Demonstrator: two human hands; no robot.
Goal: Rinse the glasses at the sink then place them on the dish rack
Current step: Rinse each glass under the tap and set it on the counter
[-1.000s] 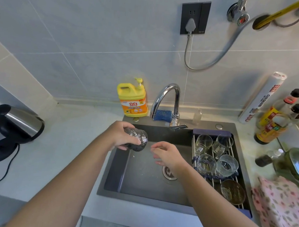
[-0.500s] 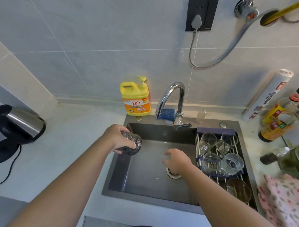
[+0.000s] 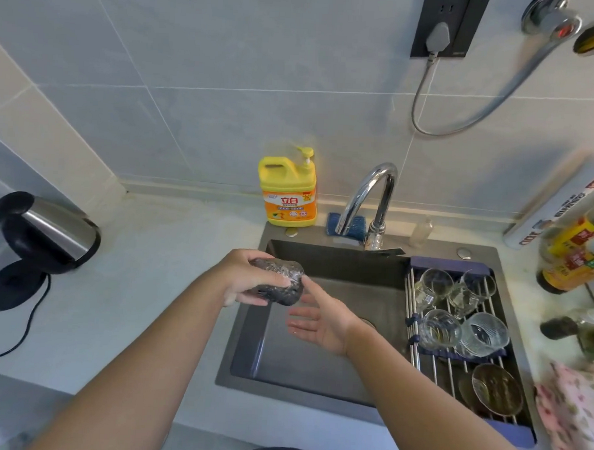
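gripping a glass [image 3: 279,281], left hand [image 3: 244,277]; right hand [image 3: 322,319] open beneath.

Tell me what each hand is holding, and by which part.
The left hand grips a textured glass around its side, lying tilted over the sink. The right hand holds nothing; its open fingers reach the glass's end.

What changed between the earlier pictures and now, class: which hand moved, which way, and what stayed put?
The right hand rose from near the drain toward the glass, palm open, fingertips nearly touching it. The left hand kept its grip on the glass over the sink's left edge. The glasses on the dish rack stayed put.
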